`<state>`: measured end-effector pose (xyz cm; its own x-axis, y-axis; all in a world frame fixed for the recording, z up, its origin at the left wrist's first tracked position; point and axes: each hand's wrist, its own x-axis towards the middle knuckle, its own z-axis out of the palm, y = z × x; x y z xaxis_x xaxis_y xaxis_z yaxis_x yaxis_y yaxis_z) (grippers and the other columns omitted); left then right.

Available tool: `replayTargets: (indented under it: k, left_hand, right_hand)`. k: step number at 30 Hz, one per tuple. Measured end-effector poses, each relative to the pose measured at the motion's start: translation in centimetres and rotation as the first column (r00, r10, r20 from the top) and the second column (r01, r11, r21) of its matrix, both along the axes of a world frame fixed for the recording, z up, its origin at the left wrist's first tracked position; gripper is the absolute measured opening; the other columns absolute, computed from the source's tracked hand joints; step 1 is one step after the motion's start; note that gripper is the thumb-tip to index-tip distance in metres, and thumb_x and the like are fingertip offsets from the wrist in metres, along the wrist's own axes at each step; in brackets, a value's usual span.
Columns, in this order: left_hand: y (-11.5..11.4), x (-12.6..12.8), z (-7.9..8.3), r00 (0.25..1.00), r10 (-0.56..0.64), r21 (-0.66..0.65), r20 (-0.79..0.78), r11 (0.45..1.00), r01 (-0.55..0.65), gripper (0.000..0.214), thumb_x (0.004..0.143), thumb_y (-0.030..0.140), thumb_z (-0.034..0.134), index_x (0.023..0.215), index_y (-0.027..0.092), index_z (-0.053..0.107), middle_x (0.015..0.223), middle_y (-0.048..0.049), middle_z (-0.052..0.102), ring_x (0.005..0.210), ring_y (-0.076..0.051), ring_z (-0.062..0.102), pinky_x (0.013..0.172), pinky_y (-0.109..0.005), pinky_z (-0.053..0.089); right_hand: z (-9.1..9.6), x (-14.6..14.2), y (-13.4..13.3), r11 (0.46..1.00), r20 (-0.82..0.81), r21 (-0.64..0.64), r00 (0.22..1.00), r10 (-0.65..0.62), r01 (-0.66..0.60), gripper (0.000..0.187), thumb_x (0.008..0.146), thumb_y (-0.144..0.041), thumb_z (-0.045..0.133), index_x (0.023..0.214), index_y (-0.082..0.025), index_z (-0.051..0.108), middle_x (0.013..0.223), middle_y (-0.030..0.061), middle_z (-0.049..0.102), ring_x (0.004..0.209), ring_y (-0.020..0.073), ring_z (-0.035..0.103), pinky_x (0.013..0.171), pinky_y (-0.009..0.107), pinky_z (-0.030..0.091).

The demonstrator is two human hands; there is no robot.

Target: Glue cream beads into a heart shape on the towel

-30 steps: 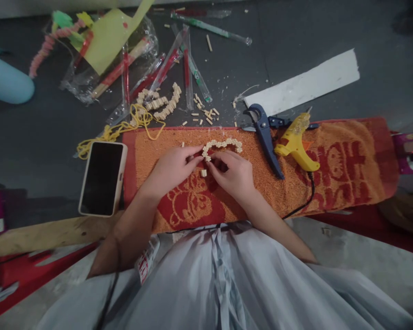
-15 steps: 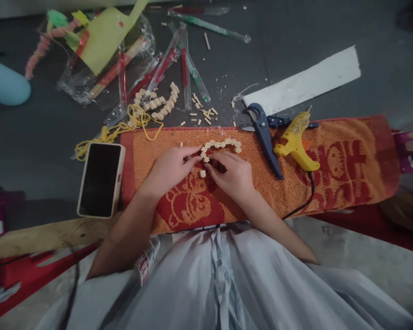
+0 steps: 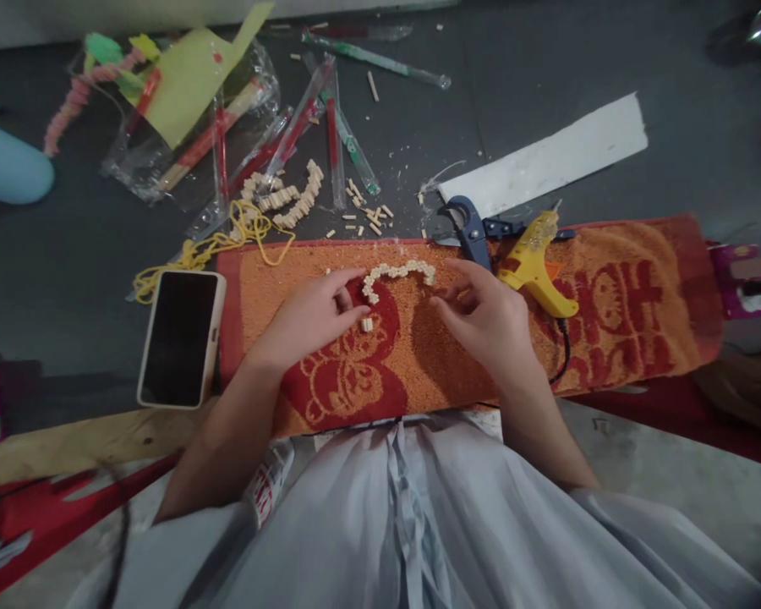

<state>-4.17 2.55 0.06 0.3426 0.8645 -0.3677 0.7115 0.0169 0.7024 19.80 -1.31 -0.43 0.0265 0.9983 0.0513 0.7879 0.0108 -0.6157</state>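
A curved chain of small pale wooden pieces (image 3: 396, 273) lies on an orange and red towel (image 3: 609, 304). My left hand (image 3: 314, 317) rests on the towel with its fingers curled, the fingertips touching the chain's left end; a loose wooden piece (image 3: 367, 324) lies just by its thumb. My right hand (image 3: 488, 317) hovers to the right of the chain with its fingers apart and nothing in it, close to the blue cutter (image 3: 468, 228) and the yellow glue gun (image 3: 533, 264).
A phone (image 3: 181, 337) lies left of the towel beside a tangle of yellow cord (image 3: 228, 237). Behind are more chained pieces (image 3: 285, 196), scattered cut bits, wrapped chopsticks (image 3: 336, 135), a plastic bag (image 3: 165, 127) and a white strip (image 3: 545, 161).
My right hand has let go of the chain and moved right, towards the cutter and glue gun. My left hand stays at the chain's left end.
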Motion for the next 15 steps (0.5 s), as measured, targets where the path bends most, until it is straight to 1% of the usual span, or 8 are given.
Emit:
replayTargets:
  k: [2, 5, 8, 11, 13, 15]
  left_hand:
    - [0.0, 0.0, 0.0, 1.000, -0.001, -0.004, -0.017, 1.000, 0.001, 0.056, 0.082, 0.039, 0.070, 0.135, 0.025, 0.058, 0.073, 0.0044, 0.063, 0.061, -0.011, 0.053, 0.061, -0.025, 0.039]
    - [0.0, 0.1, -0.2, 0.999, -0.005, 0.009, -0.049, 1.000, 0.005, 0.058, 0.082, 0.042, 0.070, 0.135, 0.024, 0.057, 0.072, 0.0039, 0.063, 0.062, -0.012, 0.055, 0.060, -0.026, 0.037]
    - [0.0, 0.1, -0.2, 0.999, -0.010, 0.030, -0.053, 0.999, 0.011, 0.055, 0.082, 0.042, 0.069, 0.133, 0.022, 0.058, 0.072, 0.0032, 0.063, 0.063, -0.013, 0.055, 0.060, -0.026, 0.037]
    - [-0.1, 0.1, -0.1, 1.000, -0.006, 0.045, -0.017, 0.999, 0.007, 0.051, 0.086, 0.042, 0.064, 0.132, 0.022, 0.059, 0.075, 0.0027, 0.064, 0.062, -0.012, 0.054, 0.060, -0.026, 0.038]
    - [-0.1, 0.0, 0.0, 1.000, 0.002, 0.062, 0.002, 0.998, -0.002, 0.045, 0.088, 0.041, 0.060, 0.129, 0.022, 0.060, 0.077, 0.0022, 0.065, 0.061, -0.011, 0.053, 0.060, -0.025, 0.039]
    - [-0.1, -0.1, 0.1, 1.000, 0.015, 0.088, 0.007, 0.996, -0.015, 0.036, 0.089, 0.037, 0.057, 0.121, 0.021, 0.063, 0.075, 0.0020, 0.063, 0.061, -0.011, 0.052, 0.060, -0.025, 0.038]
  right_hand:
    - [-0.5, -0.1, 0.1, 0.998, 0.001, -0.061, 1.000, 0.005, -0.005, 0.045, 0.080, -0.033, 0.064, 0.122, -0.018, 0.063, 0.077, 0.0019, 0.071, 0.062, 0.0176, 0.064, 0.060, 0.029, 0.048]
    - [-1.0, -0.5, 0.2, 0.996, 0.001, -0.086, 1.000, 0.018, -0.018, 0.042, 0.081, -0.032, 0.063, 0.121, -0.017, 0.066, 0.077, 0.0038, 0.072, 0.067, 0.0199, 0.066, 0.064, 0.031, 0.050]
    - [-1.2, -0.6, 0.1, 0.997, -0.004, -0.071, 1.000, 0.017, -0.017, 0.043, 0.081, -0.030, 0.063, 0.122, -0.016, 0.066, 0.079, 0.0049, 0.073, 0.068, 0.0208, 0.067, 0.066, 0.033, 0.051]
    - [-0.8, -0.4, -0.1, 0.999, -0.009, -0.031, 1.000, 0.008, -0.008, 0.042, 0.083, -0.031, 0.061, 0.122, -0.017, 0.065, 0.079, 0.0046, 0.073, 0.066, 0.0196, 0.067, 0.064, 0.031, 0.050]
    - [-0.5, -0.3, -0.3, 1.000, -0.006, 0.003, 1.000, 0.015, -0.015, 0.035, 0.085, -0.031, 0.059, 0.117, -0.017, 0.067, 0.080, 0.0046, 0.074, 0.065, 0.0183, 0.066, 0.063, 0.030, 0.049]
    - [-0.1, -0.5, -0.6, 0.998, -0.008, 0.021, 0.998, 0.060, -0.060, 0.026, 0.087, -0.029, 0.058, 0.107, -0.018, 0.070, 0.081, 0.0049, 0.074, 0.067, 0.0177, 0.067, 0.064, 0.028, 0.049]
